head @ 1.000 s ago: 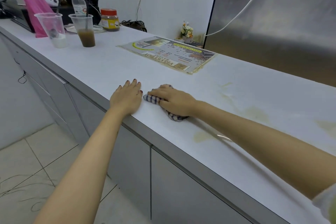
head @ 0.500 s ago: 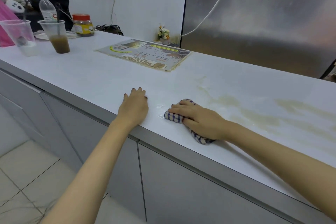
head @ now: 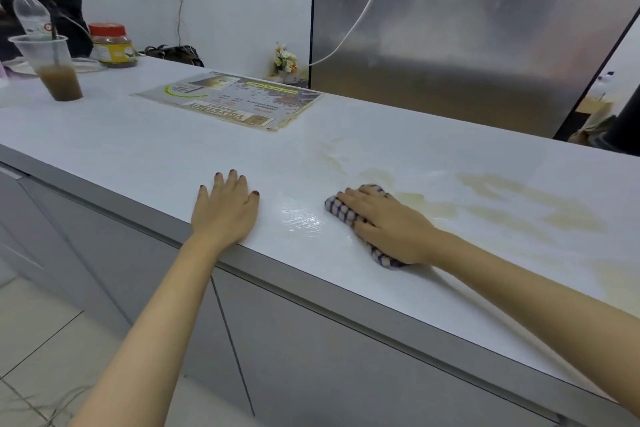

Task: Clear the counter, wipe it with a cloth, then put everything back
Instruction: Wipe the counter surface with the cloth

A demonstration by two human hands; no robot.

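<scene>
Reaching forward over the front edge of the white counter [head: 138, 149], both forearms enter the head view from below.

Left arm: extended straight, with the wrist at the counter's edge. The left hand [head: 227, 210] lies palm down on the bare surface, fingers straight and slightly spread, holding nothing.

Right arm: enters from the lower right and runs diagonally toward the left. The right hand [head: 388, 224] lies palm down on the cloth [head: 339, 211], fingers nearly straight and close together, pressing it against the counter rather than gripping it.

The cloth, white with a blue check, is bunched beneath the palm. One end shows past the fingertips, the other behind the heel of the hand. It sits near the front edge, just right of a wet sheen [head: 301, 218] that lies between the two hands. Pale brown stains [head: 519, 198] spread over the surface to the right of and beyond the cloth, and the nearest reaches it.

Count: two hands, one cloth. At the far left of the counter stand one clear plastic cup [head: 57, 76], part filled with brown drink and holding a straw, one water bottle [head: 29, 14] behind it, and one red-lidded jar [head: 112, 45]. One laminated printed sheet [head: 228, 102] lies flat toward the back, well apart from both hands. One small bunch of flowers [head: 285, 61] stands at the back wall beside a steel panel [head: 467, 28].
</scene>
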